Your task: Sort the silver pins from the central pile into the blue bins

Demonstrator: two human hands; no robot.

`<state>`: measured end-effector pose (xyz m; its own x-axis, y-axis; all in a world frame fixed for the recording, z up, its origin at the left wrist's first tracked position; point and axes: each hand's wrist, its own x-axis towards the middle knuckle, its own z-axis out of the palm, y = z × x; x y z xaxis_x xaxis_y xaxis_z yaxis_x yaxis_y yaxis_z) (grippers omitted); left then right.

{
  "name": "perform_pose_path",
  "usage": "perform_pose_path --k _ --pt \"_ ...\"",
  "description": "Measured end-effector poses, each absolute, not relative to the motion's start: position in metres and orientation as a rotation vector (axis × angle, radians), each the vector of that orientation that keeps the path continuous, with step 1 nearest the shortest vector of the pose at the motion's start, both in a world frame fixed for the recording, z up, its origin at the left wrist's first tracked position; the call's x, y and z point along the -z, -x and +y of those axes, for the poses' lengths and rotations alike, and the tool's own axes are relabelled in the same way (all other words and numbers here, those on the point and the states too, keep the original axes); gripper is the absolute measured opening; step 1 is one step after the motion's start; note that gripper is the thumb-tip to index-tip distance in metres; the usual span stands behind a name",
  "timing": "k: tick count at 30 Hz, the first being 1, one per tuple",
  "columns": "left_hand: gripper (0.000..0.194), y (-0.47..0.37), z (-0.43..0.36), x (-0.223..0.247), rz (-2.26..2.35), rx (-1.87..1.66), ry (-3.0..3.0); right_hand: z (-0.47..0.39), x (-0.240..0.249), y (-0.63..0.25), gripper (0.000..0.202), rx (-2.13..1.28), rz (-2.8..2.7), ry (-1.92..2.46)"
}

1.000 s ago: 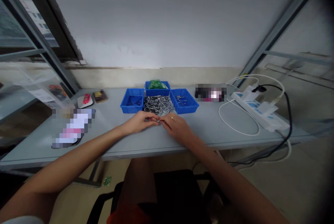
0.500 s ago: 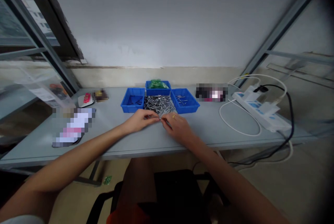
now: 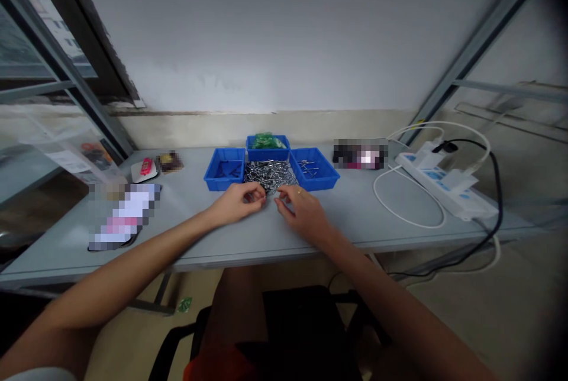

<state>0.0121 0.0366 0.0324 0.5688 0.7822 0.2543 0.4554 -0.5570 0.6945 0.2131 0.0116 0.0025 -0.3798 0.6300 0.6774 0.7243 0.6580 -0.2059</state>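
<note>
A pile of small metal pieces lies on the grey table between blue trays. My left hand is at the pile's near left edge, its fingers curled in a pinch; what they hold, if anything, is too small to name. Close by on the right, my right hand has thumb and forefinger apart with nothing visible between them. The left blue tray holds dark blue pieces, the right blue tray a few metal pieces. Behind the pile, the back blue tray holds green packets.
A phone lies at the left, near a clear plastic container and a white object with a red top. A blurred dark item is at the back right. A power strip with cables occupies the right end.
My hands, which met at a small thin piece, have moved apart. The fingers of my right hand have opened.
</note>
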Motion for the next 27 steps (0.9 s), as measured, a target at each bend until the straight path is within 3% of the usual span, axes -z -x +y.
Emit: perform_pose_path --k 22,27 --pt "0.008 -0.0103 0.0334 -0.0378 0.997 -0.589 -2.374 0.0153 -0.0043 -0.2158 0.022 0.235 -2.220 0.942" --pt "0.019 -0.0100 0.0345 -0.0413 1.018 -0.620 -2.370 0.0179 -0.0034 -0.2155 0.024 0.271 -2.195 1.000"
